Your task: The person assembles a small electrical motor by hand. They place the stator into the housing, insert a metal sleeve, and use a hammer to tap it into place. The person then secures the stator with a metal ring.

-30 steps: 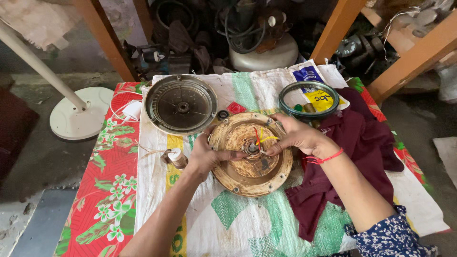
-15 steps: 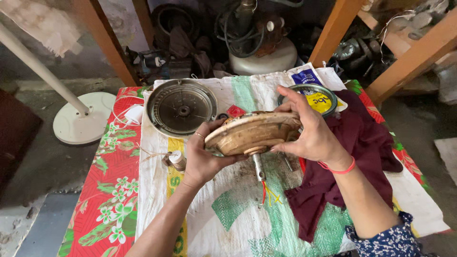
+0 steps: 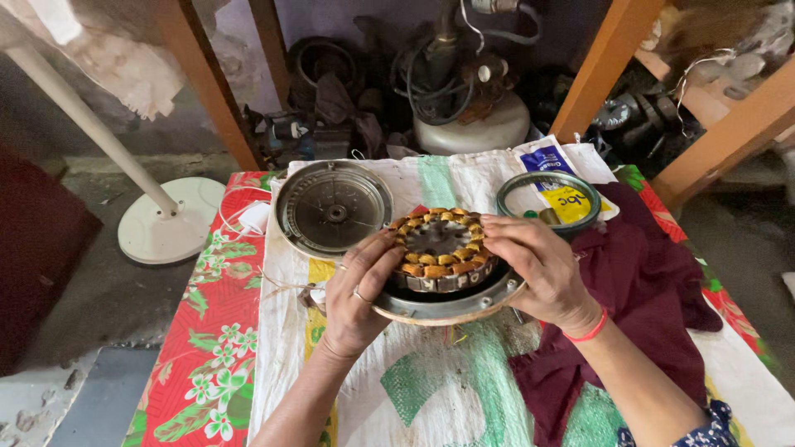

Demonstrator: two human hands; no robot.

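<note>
I hold a round fan motor [image 3: 439, 257] above the table, its ring of copper-wound coils facing up inside a metal housing. My left hand [image 3: 360, 290] grips its left rim, a ring on one finger. My right hand [image 3: 538, 269] grips the right rim, a red band at the wrist. Thin wires hang beneath the motor.
A round metal motor cover [image 3: 333, 207] lies on the white and green sack cloth [image 3: 447, 389]. A green ring [image 3: 548, 203] sits at the right over a blue and yellow packet. A maroon cloth [image 3: 638, 306] lies right. A white fan base [image 3: 170, 219] stands on the floor, left.
The motor was lifted off the table, tilted on edge and turned over; its coil side now faces up between both hands.
</note>
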